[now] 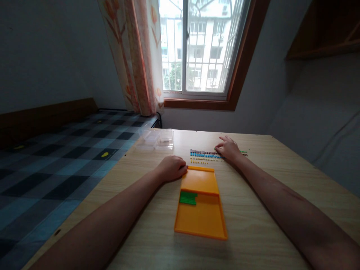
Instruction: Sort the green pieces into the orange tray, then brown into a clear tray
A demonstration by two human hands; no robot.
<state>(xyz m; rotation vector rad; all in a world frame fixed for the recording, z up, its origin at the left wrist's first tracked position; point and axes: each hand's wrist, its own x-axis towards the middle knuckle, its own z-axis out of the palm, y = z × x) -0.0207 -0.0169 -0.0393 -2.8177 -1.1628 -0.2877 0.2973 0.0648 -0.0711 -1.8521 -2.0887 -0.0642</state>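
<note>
An orange plastic tray with a raised rim lies before me, a bar dividing it across the middle. Green strips lie side by side in the upper left corner of its near section. Curled at the tray's far left corner, my left hand has its fingertips on the edge. My right hand is farther off, over rows of small pieces, its thumb and fingers pinched together. A bit of green shows at those fingertips; its exact shape is too small to tell. Blue pieces and yellow pieces form lines nearby.
Clear plastic boxes stand at the far left of the wooden table. A bed with a checked cover adjoins the table's left side. Beyond the far edge are a curtain and a barred window.
</note>
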